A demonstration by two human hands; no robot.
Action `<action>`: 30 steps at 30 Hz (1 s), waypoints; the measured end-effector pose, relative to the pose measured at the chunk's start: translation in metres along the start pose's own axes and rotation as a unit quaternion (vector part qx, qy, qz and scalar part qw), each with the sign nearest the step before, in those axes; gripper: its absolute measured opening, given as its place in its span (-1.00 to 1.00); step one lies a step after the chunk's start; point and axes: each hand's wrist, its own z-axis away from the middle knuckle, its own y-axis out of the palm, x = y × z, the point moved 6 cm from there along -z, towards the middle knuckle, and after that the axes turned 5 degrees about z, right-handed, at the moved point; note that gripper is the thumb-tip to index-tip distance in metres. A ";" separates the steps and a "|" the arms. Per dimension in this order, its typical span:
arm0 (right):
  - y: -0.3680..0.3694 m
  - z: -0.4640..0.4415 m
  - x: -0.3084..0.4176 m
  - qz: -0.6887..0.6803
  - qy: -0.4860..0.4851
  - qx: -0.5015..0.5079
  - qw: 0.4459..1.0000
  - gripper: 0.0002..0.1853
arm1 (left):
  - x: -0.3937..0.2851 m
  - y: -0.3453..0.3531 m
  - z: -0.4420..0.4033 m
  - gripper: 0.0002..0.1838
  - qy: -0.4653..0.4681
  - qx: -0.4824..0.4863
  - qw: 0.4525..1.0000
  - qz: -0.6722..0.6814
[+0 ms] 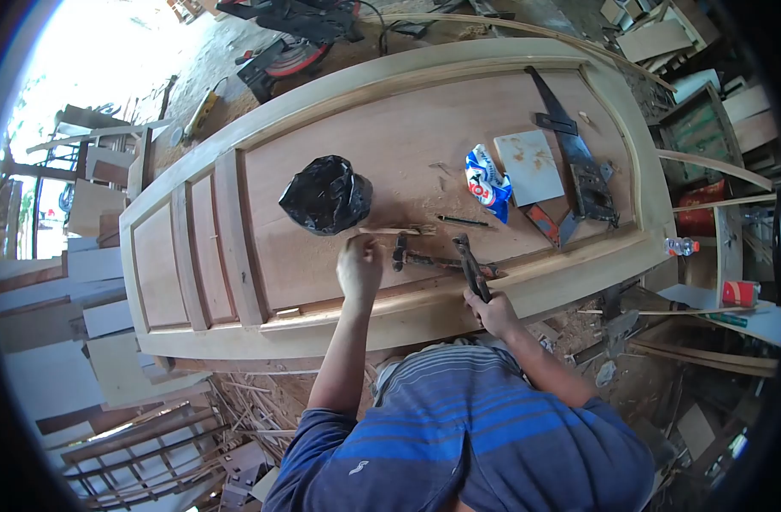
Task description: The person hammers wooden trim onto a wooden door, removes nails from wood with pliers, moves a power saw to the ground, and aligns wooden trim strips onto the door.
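My right hand [493, 314] is wrapped round the dark handle of a hand tool [470, 263]; its kind is hard to make out. That tool points away from me over the wooden door panel [322, 282]. A hammer [437, 258] lies on the panel between my hands, partly behind the held tool. My left hand [360, 269] is over the panel with its fingers curled together; anything between them is too small to name. Just beyond its fingertips lies a thin wooden stick [394, 230]. A black plastic bag [326, 194], bunched up like a pot, stands close by.
On the panel's right lie a pencil [464, 221], a blue and white packet [487, 183], a pale square board [528, 166], a try square [548, 226] and a handsaw [582, 166]. A power saw [288, 60] stands beyond. Board offcuts [58, 333] are stacked at left.
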 end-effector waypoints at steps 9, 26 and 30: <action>-0.022 0.001 0.002 -0.061 -0.038 -0.036 0.997 -0.52 | -0.116 0.131 -0.112 -0.80 0.253 0.137 0.957 -0.041; -0.022 -0.012 0.029 -0.039 -0.087 0.022 0.995 -0.65 | -0.089 0.095 -0.093 -0.80 -0.058 0.283 0.911 0.294; -0.009 -0.009 0.053 0.052 -0.117 0.060 0.990 -0.56 | -0.107 0.040 -0.048 -0.74 -0.145 0.258 0.820 0.490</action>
